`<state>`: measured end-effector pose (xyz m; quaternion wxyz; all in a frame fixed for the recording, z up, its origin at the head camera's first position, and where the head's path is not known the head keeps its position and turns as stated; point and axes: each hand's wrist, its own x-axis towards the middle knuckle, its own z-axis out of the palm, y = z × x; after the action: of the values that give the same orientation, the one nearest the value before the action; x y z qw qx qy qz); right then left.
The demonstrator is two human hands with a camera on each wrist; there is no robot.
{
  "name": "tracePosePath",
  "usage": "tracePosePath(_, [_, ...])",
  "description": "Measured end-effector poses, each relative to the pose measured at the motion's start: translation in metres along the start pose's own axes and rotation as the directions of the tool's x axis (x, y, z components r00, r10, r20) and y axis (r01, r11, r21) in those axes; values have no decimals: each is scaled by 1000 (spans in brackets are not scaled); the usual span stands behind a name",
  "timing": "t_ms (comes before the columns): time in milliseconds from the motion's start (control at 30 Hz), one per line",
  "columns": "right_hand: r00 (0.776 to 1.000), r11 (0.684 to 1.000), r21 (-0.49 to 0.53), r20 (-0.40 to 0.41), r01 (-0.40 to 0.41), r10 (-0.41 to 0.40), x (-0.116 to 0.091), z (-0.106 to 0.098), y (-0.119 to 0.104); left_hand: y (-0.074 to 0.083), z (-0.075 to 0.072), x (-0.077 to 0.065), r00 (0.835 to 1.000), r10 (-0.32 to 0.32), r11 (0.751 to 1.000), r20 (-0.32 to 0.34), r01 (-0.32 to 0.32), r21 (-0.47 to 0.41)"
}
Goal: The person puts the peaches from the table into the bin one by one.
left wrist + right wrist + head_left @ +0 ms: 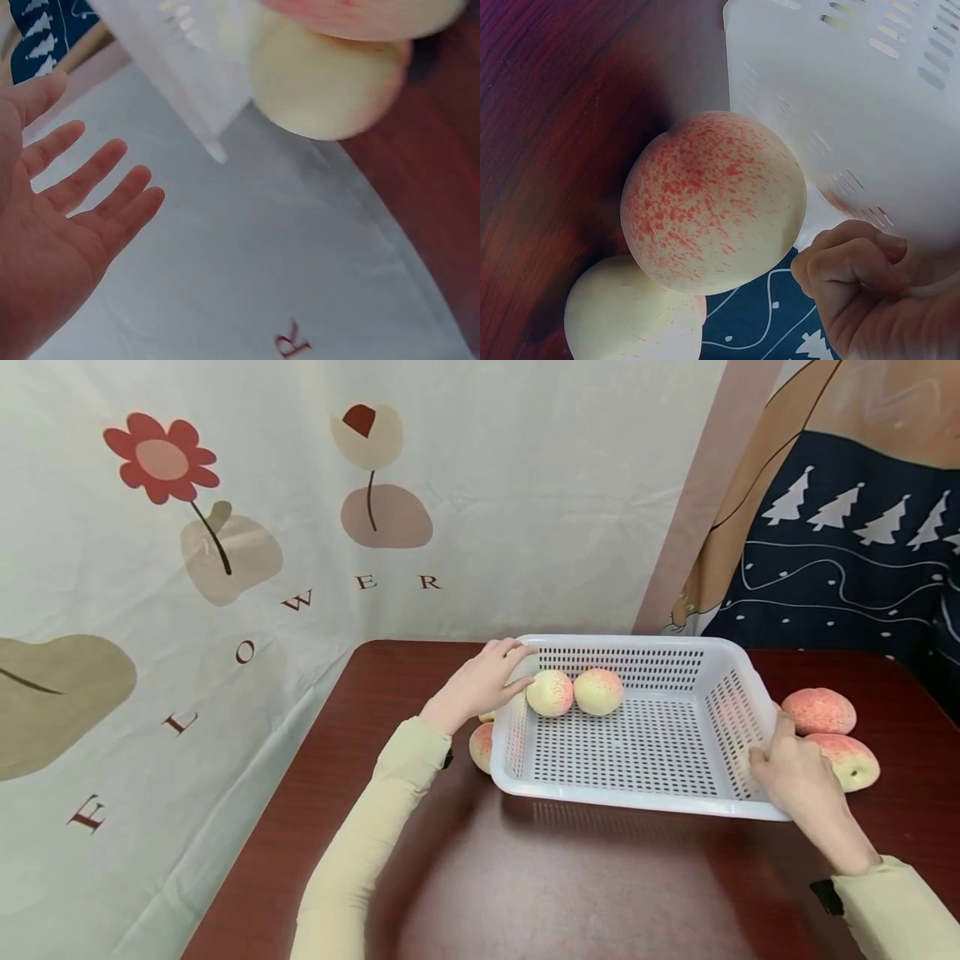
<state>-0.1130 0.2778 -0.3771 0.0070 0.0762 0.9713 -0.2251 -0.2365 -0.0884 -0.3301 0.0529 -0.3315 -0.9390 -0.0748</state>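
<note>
A white plastic basket (637, 795) with slotted walls stands over the table, its near edge casting a shadow below. Two peaches (598, 692) lie inside, towards its left end. My right hand (804, 781) grips the right rim; the right wrist view shows curled fingers (859, 266) at the basket wall. At the left rim is my left hand (480, 685), its fingers reaching over the edge. In the left wrist view that hand (75, 217) has fingers spread, and no contact with the basket (187, 75) can be made out.
Peaches lie on the dark red table (585, 893) on both sides of the basket: a partly hidden peach (482, 747) at left, a red peach (819, 710) and a paler peach (846, 760) at right. A printed cloth (525, 527) hangs behind.
</note>
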Motion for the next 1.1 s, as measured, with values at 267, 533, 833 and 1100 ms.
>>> tracePosePath(267, [1000,1000,-5,-8,13,-13,1,1,0,-24,8,-24,992,-109,989,-58,103,-103])
tracePosePath(533, [1000,1000,-3,-3,10,-10,1,0,-1,-42,28,-30,982,-186,971,38,190,-147])
tracePosePath(833, [1000,1000,1,-6,8,-8,2,0,-1,-55,47,-20,959,-206,937,195,251,-243])
tracePosePath(1100, [1000,1000,0,4,-12,12,2,0,1,-57,62,-7,971,-117,942,209,175,-285])
